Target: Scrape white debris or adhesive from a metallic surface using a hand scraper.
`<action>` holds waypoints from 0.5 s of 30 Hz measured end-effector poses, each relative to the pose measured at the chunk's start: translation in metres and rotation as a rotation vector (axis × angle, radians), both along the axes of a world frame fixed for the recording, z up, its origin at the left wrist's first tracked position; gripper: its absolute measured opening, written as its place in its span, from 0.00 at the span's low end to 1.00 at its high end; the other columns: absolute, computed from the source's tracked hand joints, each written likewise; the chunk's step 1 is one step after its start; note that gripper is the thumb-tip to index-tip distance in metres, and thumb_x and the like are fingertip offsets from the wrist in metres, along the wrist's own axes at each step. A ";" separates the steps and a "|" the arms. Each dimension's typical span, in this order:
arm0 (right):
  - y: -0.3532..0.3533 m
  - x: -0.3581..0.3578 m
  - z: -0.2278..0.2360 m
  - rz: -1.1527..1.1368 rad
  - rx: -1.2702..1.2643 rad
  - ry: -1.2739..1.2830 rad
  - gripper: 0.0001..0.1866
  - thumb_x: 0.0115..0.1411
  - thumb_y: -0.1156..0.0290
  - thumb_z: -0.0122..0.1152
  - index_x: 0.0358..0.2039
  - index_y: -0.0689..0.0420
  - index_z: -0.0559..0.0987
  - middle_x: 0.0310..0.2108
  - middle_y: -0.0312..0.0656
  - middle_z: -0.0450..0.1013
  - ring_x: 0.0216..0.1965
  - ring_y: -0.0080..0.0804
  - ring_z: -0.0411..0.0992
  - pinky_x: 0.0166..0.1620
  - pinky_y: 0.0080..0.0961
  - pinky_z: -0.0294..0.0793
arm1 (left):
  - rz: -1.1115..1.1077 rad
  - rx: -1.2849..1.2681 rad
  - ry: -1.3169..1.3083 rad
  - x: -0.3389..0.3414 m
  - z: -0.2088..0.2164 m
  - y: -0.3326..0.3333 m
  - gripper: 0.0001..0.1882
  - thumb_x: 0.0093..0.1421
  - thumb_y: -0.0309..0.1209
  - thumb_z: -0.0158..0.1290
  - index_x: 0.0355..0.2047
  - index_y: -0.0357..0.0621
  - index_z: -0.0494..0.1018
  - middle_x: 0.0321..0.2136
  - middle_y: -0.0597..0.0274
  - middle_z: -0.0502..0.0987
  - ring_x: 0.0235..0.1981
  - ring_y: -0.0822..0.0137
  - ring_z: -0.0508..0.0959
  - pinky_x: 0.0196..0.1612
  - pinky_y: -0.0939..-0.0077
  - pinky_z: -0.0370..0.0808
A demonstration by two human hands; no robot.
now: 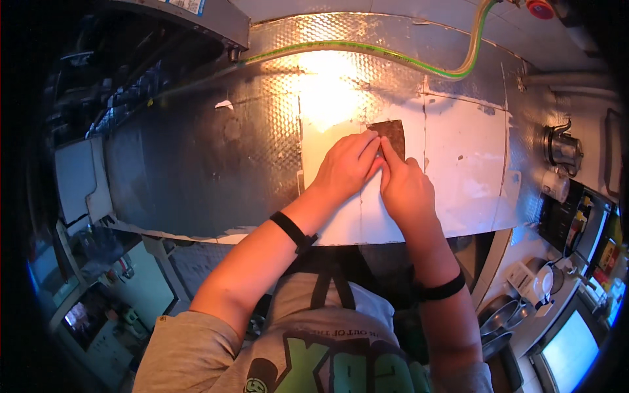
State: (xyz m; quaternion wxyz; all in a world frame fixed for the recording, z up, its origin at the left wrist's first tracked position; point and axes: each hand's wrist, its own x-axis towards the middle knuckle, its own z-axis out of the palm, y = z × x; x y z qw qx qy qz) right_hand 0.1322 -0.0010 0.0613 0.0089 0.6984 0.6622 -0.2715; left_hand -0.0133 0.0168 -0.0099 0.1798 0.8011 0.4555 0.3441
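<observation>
Both my hands meet at a dark brown, roughly rectangular patch (pixel 395 134) on the work surface in front of me. The fingers of my left hand (pixel 345 162) are drawn together at its left edge. From the right, my right hand (pixel 409 190) reaches up with its fingertips bunched against the left ones, over the patch's lower left part. Whatever lies between the fingertips is hidden or too small to make out. Around them the surface is white panel (pixel 462 157) with dark seams, and worn silver embossed foil (pixel 268 111) covers the left and far parts.
A clear hose with green stripes (pixel 367 46) runs along the far side. A metal kettle (pixel 562 149) stands at the right, with pans (pixel 501 311) and a lit screen (pixel 569 350) below it. Bright glare (pixel 327 85) falls beyond my hands.
</observation>
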 end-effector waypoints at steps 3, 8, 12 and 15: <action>0.008 0.000 -0.003 0.038 0.004 0.020 0.25 0.65 0.66 0.52 0.63 0.47 0.72 0.32 0.59 0.76 0.32 0.60 0.78 0.37 0.50 0.78 | -0.021 0.012 -0.024 -0.003 -0.003 0.005 0.22 0.50 0.26 0.64 0.46 0.33 0.75 0.46 0.47 0.77 0.43 0.48 0.79 0.47 0.60 0.78; 0.011 -0.005 0.006 0.032 -0.086 0.001 0.25 0.65 0.67 0.50 0.63 0.49 0.72 0.30 0.61 0.77 0.34 0.60 0.78 0.39 0.51 0.78 | -0.115 0.041 0.008 -0.018 -0.001 0.010 0.18 0.54 0.28 0.63 0.43 0.35 0.76 0.45 0.48 0.78 0.44 0.49 0.79 0.48 0.60 0.78; 0.023 -0.009 0.015 0.059 -0.104 -0.043 0.27 0.62 0.72 0.49 0.64 0.51 0.71 0.30 0.61 0.78 0.34 0.59 0.79 0.40 0.50 0.79 | -0.003 0.057 0.163 -0.060 -0.003 0.017 0.14 0.54 0.27 0.59 0.40 0.37 0.75 0.43 0.50 0.77 0.43 0.50 0.78 0.47 0.60 0.76; 0.019 -0.008 0.012 0.119 -0.129 -0.076 0.29 0.60 0.74 0.49 0.64 0.53 0.70 0.31 0.61 0.78 0.35 0.58 0.79 0.41 0.49 0.79 | 0.021 0.015 0.219 -0.100 0.010 0.025 0.17 0.54 0.28 0.60 0.45 0.39 0.75 0.48 0.48 0.75 0.47 0.49 0.77 0.50 0.58 0.75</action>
